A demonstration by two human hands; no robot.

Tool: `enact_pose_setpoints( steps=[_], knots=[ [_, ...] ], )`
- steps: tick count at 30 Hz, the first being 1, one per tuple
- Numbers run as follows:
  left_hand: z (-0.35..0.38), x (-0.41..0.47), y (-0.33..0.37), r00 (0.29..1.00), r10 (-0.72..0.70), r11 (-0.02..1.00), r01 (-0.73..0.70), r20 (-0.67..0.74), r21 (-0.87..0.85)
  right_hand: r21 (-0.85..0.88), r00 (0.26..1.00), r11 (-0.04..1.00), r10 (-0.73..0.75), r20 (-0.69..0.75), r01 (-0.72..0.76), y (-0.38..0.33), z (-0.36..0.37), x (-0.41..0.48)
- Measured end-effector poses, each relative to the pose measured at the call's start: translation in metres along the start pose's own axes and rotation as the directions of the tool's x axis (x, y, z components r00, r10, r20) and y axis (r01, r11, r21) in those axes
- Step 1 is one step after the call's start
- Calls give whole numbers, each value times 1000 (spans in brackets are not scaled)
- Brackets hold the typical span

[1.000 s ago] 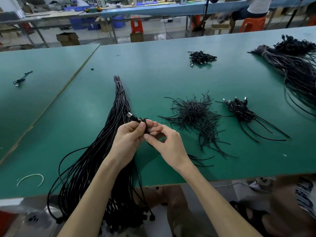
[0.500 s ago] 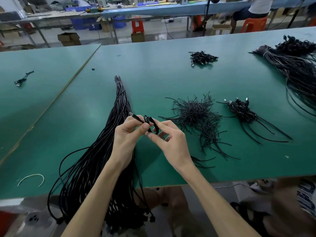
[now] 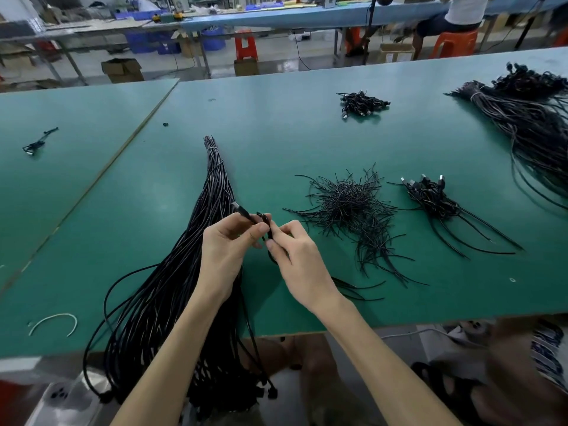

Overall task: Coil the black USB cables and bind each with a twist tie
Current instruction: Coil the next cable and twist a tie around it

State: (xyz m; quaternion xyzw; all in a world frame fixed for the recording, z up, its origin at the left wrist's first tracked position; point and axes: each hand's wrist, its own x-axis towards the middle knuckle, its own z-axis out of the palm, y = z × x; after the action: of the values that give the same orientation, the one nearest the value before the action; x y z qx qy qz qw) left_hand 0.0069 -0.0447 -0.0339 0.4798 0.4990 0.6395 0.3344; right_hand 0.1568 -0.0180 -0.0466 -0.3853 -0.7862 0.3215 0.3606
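Note:
My left hand (image 3: 227,250) grips a small coiled black USB cable (image 3: 246,214), its plug sticking up to the left. My right hand (image 3: 295,256) pinches a black twist tie at the coil (image 3: 268,229), fingertips meeting those of the left hand. Both hands hover above the green table (image 3: 276,133), just right of a long bundle of black USB cables (image 3: 212,186) that hangs over the near edge. A heap of black twist ties (image 3: 350,204) lies to the right. Further right sits a small pile of bound coils (image 3: 430,195).
Another pile of bound cables (image 3: 359,103) lies at the back. A large cable bundle (image 3: 528,118) covers the far right. One loose cable (image 3: 35,144) sits on the left table, a white tie (image 3: 55,321) near the front edge. A person sits on an orange stool (image 3: 455,41) behind.
The coil has risen slightly and turned between my fingers. My right hand's fingers have shifted round the tie at the coil; the plug now points up to the left.

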Motion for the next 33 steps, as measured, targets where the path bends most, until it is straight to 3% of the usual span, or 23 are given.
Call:
enact_pose_setpoints(
  steps=[13,17,23,29,33],
  knots=[
    [3,3,-6,999,-25,991,19,48,135,-387,997,922,19,69,9,-5,3,-5],
    [3,1,-3,991,-92,995,87,99,45,-411,998,911,21,66,8,-6,3,-5],
    [1,-1,-2,994,-98,994,100,50,-51,-431,999,902,-22,28,32,-5,6,-4],
    [2,0,-1,995,-99,991,98,-13,-86,-259,992,963,-94,-86,69,-12,2,-5],
    [2,-1,0,996,-89,990,86,-15,-107,-278,992,958,-102,-77,76,-14,1,-5]
  ],
)
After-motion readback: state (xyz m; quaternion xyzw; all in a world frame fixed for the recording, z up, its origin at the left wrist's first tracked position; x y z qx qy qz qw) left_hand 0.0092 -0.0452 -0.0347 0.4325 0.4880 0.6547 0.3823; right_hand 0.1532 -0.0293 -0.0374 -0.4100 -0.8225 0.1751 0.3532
